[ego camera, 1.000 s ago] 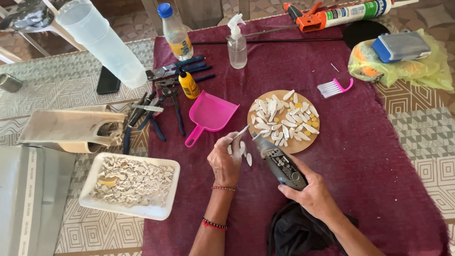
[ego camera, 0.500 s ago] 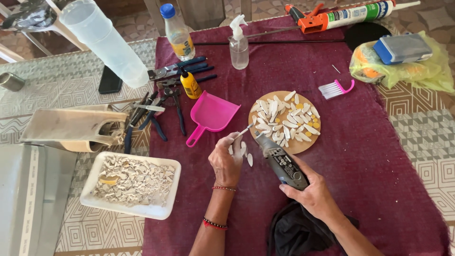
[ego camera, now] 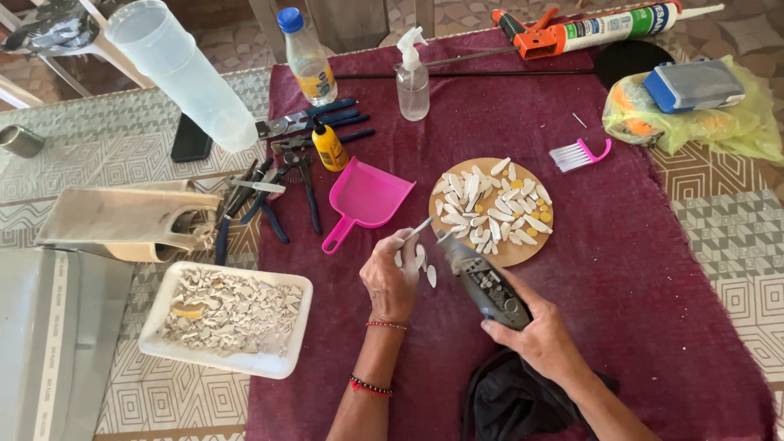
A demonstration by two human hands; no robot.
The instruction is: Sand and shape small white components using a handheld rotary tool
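Observation:
My left hand (ego camera: 390, 276) pinches a small white shard (ego camera: 420, 228) just above the dark red cloth (ego camera: 653, 269), with a few loose white pieces (ego camera: 426, 268) lying beside its fingers. My right hand (ego camera: 539, 339) grips a grey handheld rotary tool (ego camera: 483, 283), its tip pointing up-left toward the shard. Right behind both hands sits a round wooden disc (ego camera: 492, 211) covered with several white petal-shaped pieces and small yellow dots.
A pink dustpan (ego camera: 364, 200) lies left of the disc, pliers and cutters (ego camera: 278, 192) beyond it. A white tray of broken shards (ego camera: 226, 316) sits at front left. A spray bottle (ego camera: 412, 79), glue bottle (ego camera: 329, 147), pink brush (ego camera: 580, 153), caulking gun (ego camera: 604, 28) and black cloth (ego camera: 514, 404) surround the work area.
Both hands stay in nearly the same place; the rotary tool's tip has edged slightly closer to the shard in my left hand.

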